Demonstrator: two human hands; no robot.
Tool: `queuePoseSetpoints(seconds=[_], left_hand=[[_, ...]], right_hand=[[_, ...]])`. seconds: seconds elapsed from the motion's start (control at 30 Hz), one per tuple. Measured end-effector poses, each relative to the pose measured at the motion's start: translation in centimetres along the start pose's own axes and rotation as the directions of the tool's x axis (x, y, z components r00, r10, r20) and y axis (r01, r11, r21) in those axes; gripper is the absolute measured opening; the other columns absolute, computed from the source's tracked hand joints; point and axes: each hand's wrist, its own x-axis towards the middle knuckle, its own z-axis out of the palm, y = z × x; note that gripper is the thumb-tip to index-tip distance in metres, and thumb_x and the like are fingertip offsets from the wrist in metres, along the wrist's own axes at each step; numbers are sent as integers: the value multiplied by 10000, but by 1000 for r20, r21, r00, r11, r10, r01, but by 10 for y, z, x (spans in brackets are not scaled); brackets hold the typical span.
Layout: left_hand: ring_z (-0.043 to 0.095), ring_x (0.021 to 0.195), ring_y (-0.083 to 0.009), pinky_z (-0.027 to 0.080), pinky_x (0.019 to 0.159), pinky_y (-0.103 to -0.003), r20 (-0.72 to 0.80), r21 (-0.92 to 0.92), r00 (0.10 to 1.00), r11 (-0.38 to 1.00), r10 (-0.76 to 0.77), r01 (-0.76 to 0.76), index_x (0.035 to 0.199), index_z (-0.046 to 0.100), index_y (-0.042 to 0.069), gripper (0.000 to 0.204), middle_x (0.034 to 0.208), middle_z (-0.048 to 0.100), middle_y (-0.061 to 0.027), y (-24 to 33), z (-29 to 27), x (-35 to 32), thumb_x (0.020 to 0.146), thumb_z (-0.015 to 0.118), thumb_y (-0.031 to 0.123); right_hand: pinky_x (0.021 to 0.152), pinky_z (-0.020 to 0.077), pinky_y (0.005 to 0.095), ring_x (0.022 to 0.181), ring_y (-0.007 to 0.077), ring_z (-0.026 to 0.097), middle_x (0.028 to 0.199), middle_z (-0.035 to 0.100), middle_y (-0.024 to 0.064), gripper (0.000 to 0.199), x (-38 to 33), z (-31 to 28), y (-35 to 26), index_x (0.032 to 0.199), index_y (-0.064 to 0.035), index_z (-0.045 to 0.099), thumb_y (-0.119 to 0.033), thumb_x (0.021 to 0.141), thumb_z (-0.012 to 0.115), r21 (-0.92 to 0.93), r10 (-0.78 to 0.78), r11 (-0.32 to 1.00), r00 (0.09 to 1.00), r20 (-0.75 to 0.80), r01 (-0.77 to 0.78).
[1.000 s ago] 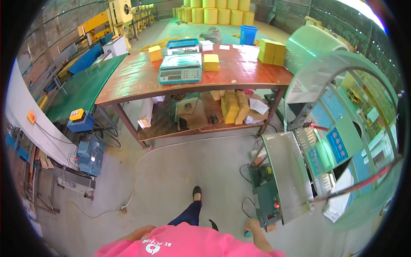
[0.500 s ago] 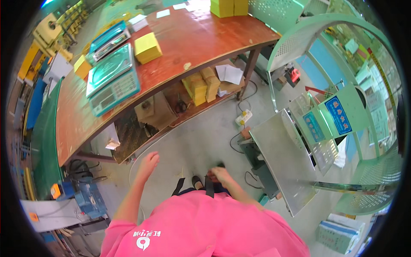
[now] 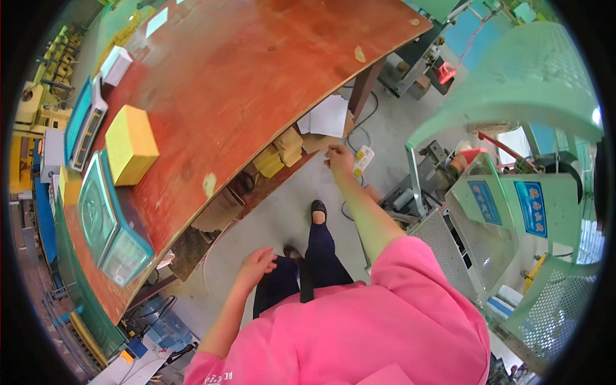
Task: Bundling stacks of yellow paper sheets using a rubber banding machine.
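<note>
My left hand (image 3: 258, 264) hangs over the floor beside my dark trousers, its fingers loosely apart and nothing in it. Farther forward, my right hand (image 3: 339, 160) is curled closed with nothing visible in it. In the picture it lies just below white paper sheets (image 3: 330, 117) on the table's lower shelf and left of a white power strip (image 3: 364, 160). The red-brown table (image 3: 256, 77) stands ahead of me. On its left side are a stack of yellow paper (image 3: 130, 146) and a teal weighing scale (image 3: 106, 212).
A pale green machine (image 3: 484, 205) with perforated guards (image 3: 552, 308) stands on the right. Black cables (image 3: 369, 115) run along the floor near the table leg (image 3: 366, 86). Yellow bundles (image 3: 269, 162) sit on the lower shelf. A blue motor (image 3: 163, 327) is at lower left.
I have stepped closer to the table, and the view has turned. My right hand has swung forward from near my waist; my left hand has come back nearer my body.
</note>
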Motion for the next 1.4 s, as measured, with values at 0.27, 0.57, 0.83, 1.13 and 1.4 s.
queuePoseSetpoints(seconds=[0.27, 0.57, 0.83, 1.13, 1.4], left_hand=[[632, 821, -357, 479, 710, -433, 41, 419, 776, 695, 629, -585, 919, 587, 1, 255, 871, 606, -229, 176, 101, 233, 936, 526, 248], [673, 846, -332, 515, 758, -405, -120, 700, 352, 331, 928, -633, 861, 695, 20, 313, 870, 697, -169, 218, 150, 420, 844, 603, 318], [672, 771, -265, 516, 704, -383, -101, 593, 536, 483, 838, -644, 834, 642, 33, 476, 803, 691, -114, 235, 155, 408, 733, 726, 490], [667, 770, -254, 517, 696, -370, -180, 584, 877, 766, 446, -270, 844, 647, 22, 466, 839, 695, -123, 240, 151, 409, 738, 736, 467], [594, 749, -137, 482, 700, -287, -162, 70, 898, 913, 409, -403, 853, 635, 15, 144, 829, 641, -49, 207, 132, 455, 857, 637, 160]], right_hand=[[600, 505, 285, 624, 139, 634, 813, 688, 81, 283, 99, -33, 27, 1084, -36, 674, -81, 813, 604, -451, -306, 874, 925, -226, 178], [685, 458, 240, 712, 103, 552, 837, 622, 9, 344, 115, -26, 24, 1153, 23, 651, -35, 823, 577, -109, -199, 976, 975, -101, 188], [711, 489, 299, 803, 167, 610, 943, 655, 62, 312, 103, -26, 22, 1143, -59, 667, -49, 841, 588, -323, -298, 912, 949, -106, 251], [766, 512, 419, 869, 341, 618, 948, 616, 127, 329, 81, -4, -9, 1076, -100, 672, 10, 776, 598, -646, -588, 614, 809, 8, 453], [683, 511, 271, 811, 119, 646, 1059, 666, 68, 323, 105, -12, 7, 1189, 10, 604, -22, 880, 517, -29, -129, 991, 991, -42, 128]])
